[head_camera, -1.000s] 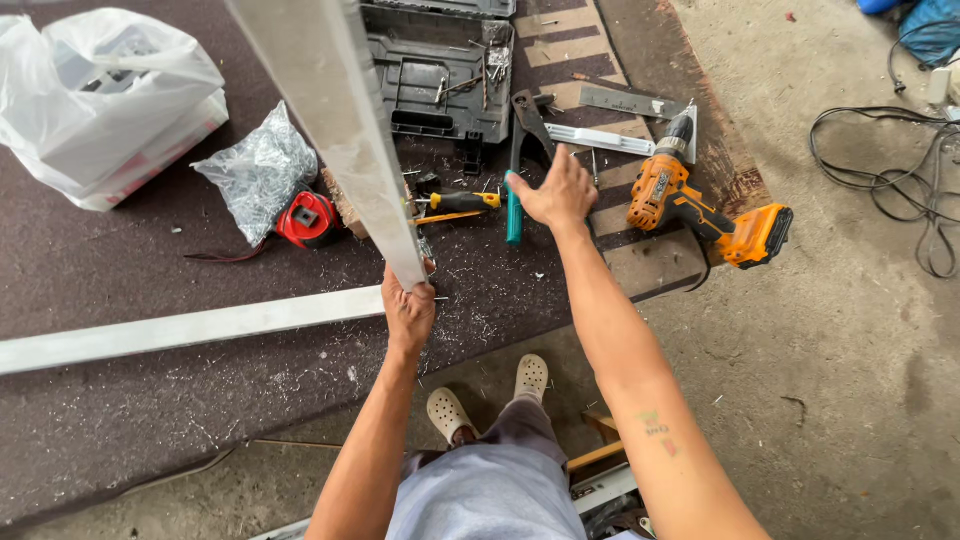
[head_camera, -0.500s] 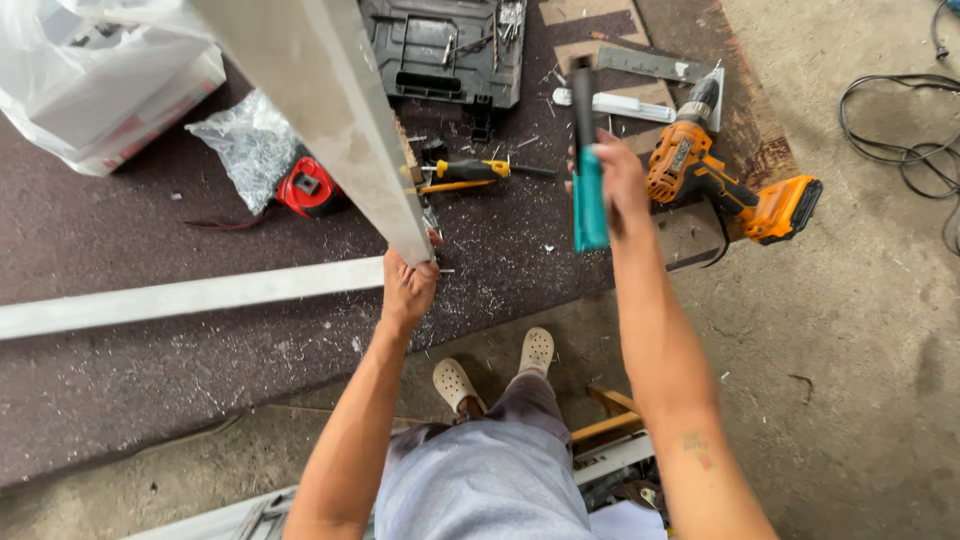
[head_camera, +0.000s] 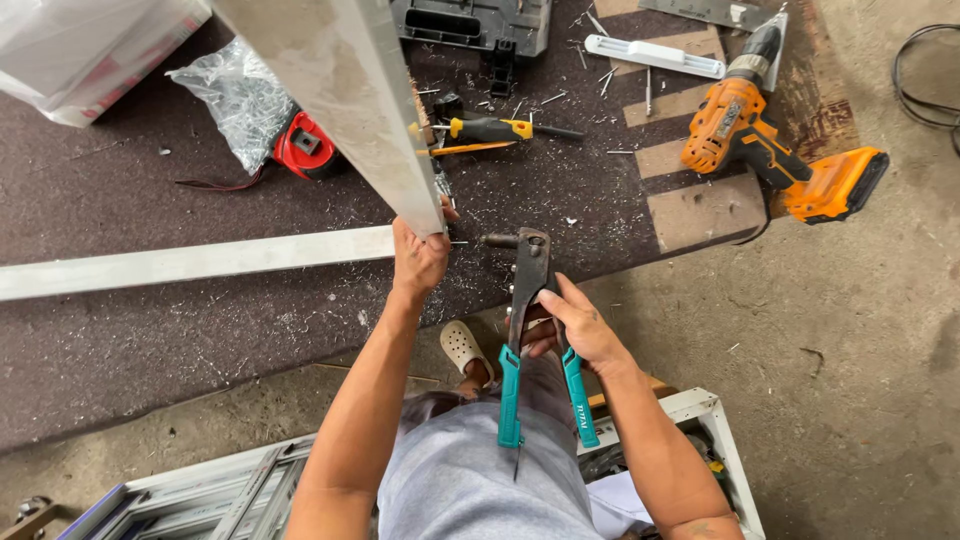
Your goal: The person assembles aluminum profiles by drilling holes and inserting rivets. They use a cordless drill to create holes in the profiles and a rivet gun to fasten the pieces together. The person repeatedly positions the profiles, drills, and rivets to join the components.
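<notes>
the rivet gun point(head_camera: 530, 330) sits in the right hand point(head_camera: 575, 325), over the person's lap at the edge of the dark mat point(head_camera: 150, 330). long axis runs nearly straight away from the body: dark metal head with its small nose pointing left at the far end, two teal-sleeved handles toward the body. right hand is closed around the handles just below the head, fingers wrapped on the near handle.

left hand point(head_camera: 418, 258) is closed on the lower end of a pale aluminium bar point(head_camera: 340, 90) that rises up and to the left toward the camera. a second aluminium bar point(head_camera: 190, 262) lies flat on the mat, long axis left to right, its right end just beside the left hand.

count on the mat: one orange cordless drill point(head_camera: 770, 150), far right, chuck pointing away; one yellow-handled screwdriver point(head_camera: 495, 128) beyond the raised bar; one red tape measure point(head_camera: 305, 145); one dark tool case point(head_camera: 470, 20) at the top edge; one white flat strip point(head_camera: 655, 55) near it.

packages: one clear crinkled plastic bag point(head_camera: 235, 95) of small parts, touching the tape measure; one white plastic bag point(head_camera: 90, 50) at the top left corner.

metal shavings are scattered over the mat. black cable point(head_camera: 920, 75) on the concrete floor, upper right. one pale shoe point(head_camera: 462, 347) under the hands.
</notes>
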